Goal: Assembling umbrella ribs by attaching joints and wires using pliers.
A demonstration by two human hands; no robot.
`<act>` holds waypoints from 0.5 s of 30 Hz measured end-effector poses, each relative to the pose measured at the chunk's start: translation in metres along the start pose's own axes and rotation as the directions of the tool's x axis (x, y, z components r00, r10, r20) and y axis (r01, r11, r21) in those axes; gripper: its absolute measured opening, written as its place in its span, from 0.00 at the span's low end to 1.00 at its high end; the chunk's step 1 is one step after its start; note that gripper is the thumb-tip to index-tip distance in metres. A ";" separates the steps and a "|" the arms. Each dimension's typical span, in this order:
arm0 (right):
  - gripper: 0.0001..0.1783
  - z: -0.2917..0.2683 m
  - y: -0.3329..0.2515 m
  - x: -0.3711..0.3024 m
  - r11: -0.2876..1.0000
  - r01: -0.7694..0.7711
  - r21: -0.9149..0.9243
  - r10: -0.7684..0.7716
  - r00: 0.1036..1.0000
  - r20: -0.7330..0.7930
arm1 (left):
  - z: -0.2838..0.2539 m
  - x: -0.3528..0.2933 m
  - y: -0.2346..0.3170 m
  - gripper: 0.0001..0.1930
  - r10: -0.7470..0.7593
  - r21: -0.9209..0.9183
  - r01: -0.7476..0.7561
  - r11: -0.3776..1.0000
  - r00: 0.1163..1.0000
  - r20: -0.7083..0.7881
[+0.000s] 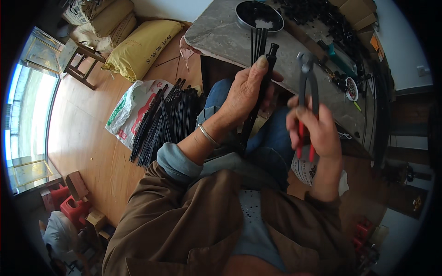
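Observation:
My left hand [241, 89] is closed around a black tube [272, 50] with a flared end and several thin black rods [258, 42] beside it. The bundle stands tilted over my lap, its upper ends pointing toward the table. To its right, my right hand [318, 131] grips a pair of pincers [305, 64] by their red handles, jaws upward. The pincers are apart from the rods, and that hand is slightly blurred. Left of my knee, a heap of similar black rods [168, 122] lies on a white printed plastic sack [130, 110].
A grey table [214, 30] ahead carries a metal bowl [240, 23] of small black parts, more black parts [317, 14] and a small round basket [351, 89]. At the far left are a yellow sack [145, 46] and a wooden stool [83, 62]. Red stools [76, 209] stand lower left.

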State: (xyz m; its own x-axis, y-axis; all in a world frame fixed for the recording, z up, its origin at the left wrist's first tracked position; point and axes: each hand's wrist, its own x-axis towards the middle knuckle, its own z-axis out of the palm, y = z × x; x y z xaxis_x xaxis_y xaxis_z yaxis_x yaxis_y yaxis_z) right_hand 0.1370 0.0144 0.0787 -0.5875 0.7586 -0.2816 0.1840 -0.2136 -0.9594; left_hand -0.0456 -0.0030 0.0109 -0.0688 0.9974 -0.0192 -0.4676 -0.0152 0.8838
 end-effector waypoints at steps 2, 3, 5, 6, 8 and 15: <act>0.13 -0.005 0.000 -0.019 0.984 -0.166 -0.069 0.172 0.980 0.102 | -0.005 0.005 -0.005 0.34 0.001 0.015 0.000 1.000 0.999 -0.044; 0.12 -0.006 0.004 -0.027 0.970 -0.230 -0.076 0.238 0.963 0.128 | -0.004 0.005 -0.005 0.34 0.000 0.016 0.001 1.000 0.999 -0.042; 0.11 -0.002 0.011 -0.032 0.947 -0.319 -0.034 0.321 0.938 0.129 | 0.004 0.003 -0.003 0.34 -0.034 -0.008 0.034 0.999 0.999 -0.041; 0.11 -0.003 0.014 -0.028 0.944 -0.328 -0.026 0.328 0.936 0.130 | 0.015 -0.001 -0.006 0.34 0.018 0.064 -0.017 0.998 1.000 -0.021; 0.11 -0.007 0.012 -0.032 0.938 -0.346 -0.005 0.342 0.927 0.154 | 0.016 -0.001 -0.007 0.34 0.002 0.046 -0.002 0.999 1.000 -0.004; 0.21 -0.015 0.006 -0.035 0.923 -0.358 0.139 0.305 0.904 0.301 | 0.023 0.002 -0.008 0.35 -0.033 0.055 0.033 0.998 0.999 0.000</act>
State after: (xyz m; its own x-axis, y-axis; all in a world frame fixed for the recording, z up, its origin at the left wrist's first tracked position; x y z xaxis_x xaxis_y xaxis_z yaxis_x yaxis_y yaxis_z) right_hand 0.1710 -0.0044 0.0830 -0.7117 0.4352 -0.5515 0.2710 -0.5542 -0.7870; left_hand -0.0214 0.0004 0.0150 -0.0530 0.9974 -0.0482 -0.4202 0.0215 0.9072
